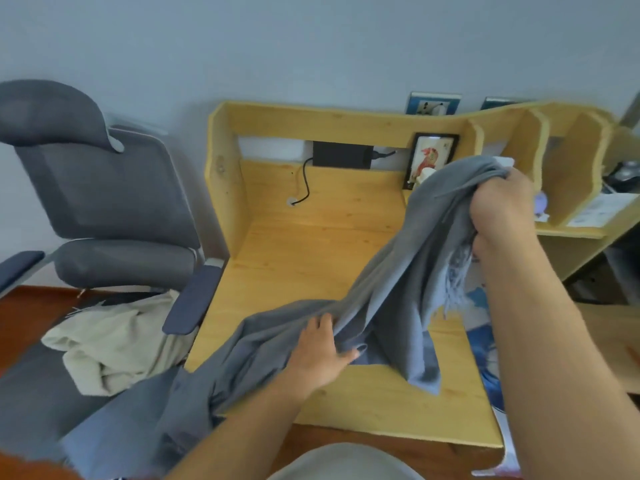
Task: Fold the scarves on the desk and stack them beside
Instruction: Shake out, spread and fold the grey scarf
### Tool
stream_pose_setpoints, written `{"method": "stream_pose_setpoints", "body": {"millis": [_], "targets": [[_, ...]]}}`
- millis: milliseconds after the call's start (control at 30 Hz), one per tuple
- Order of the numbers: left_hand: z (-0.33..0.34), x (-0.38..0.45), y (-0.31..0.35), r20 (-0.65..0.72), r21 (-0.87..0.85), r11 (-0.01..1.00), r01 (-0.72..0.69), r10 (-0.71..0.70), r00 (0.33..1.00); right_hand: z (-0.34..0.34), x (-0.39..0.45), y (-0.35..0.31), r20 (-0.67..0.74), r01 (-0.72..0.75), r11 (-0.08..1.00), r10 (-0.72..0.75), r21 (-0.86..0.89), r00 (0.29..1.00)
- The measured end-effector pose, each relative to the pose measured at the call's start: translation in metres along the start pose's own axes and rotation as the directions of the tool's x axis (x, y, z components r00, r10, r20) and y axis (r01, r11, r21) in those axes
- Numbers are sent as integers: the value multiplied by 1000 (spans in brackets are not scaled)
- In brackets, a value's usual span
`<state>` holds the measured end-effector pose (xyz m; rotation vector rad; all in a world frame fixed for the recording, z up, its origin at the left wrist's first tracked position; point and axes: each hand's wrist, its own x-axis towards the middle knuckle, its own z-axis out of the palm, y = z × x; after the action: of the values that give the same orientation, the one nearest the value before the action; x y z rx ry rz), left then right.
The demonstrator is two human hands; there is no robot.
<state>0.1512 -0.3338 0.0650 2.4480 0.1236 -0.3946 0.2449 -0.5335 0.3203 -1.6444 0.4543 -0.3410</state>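
Head view shows the right hand (502, 206) raised at far right, fingers bunched round one end of a grey scarf (391, 271), its fringe dangling just below the fist. From there the cloth slopes down across the wooden desk (311, 237) and spills off the near left edge. The left hand (322, 351) lies on the cloth near its middle, fingers hooked into a fold. The scarf looks soft, light and limp; taking it by the corners of each end would probably spread it flat.
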Motion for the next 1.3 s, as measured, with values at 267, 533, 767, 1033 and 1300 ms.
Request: {"method": "stream_pose_setpoints", "body": {"millis": [267, 533, 767, 1033, 1300], "targets": [[-62, 5, -20, -227, -379, 925, 27, -121, 966, -46, 52, 18, -125, -124, 988, 112, -94, 986], [-217, -2, 54, 53, -104, 990, -93, 98, 994, 3, -1, 77, 536, 459, 439, 63, -772, 842], [-198, -6, 50, -66, 206, 955, -212, 229, 971, 74, -50, 102, 589, 504, 718, -163, -479, 792], [-154, -30, -75, -582, -2, 981, 193, -158, 798, 34, -11, 30, 229, 363, 846, -293, -390, 928], [-338, -7, -58, -752, 225, 936, 272, -11, 659, -23, 66, -27, -281, 91, 975, -147, -204, 948]]}}
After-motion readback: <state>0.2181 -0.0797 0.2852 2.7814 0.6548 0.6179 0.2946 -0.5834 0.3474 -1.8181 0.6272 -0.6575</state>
